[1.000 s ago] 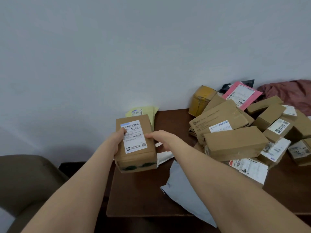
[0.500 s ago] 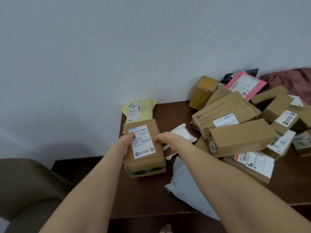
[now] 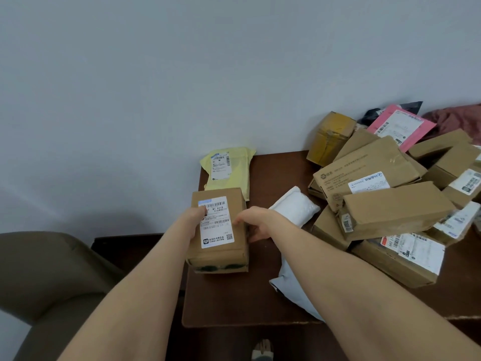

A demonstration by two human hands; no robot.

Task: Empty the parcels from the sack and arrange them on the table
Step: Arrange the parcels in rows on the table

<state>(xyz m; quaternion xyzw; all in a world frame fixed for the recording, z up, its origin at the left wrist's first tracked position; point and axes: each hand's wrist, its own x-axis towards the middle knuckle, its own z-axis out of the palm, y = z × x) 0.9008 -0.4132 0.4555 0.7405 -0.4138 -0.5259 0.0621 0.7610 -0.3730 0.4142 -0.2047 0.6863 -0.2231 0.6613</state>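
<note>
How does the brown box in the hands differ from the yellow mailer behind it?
The brown box is stiff cardboard and blocky; the yellow mailer is a soft, flat bag. The box is gripped by the left hand and right hand; the mailer lies untouched at the far corner of the table. Both carry white barcode labels.

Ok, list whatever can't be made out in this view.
All in the head view:
- Sack: nowhere in frame.
- Grey mailer: mostly covered by the right forearm.
- Left hand: its fingers are hidden behind the cardboard box, which it grips together with the right hand.
- Parcel pile: cut off by the right edge, so uncountable.
- Label: the fine print is too small to read.
</note>
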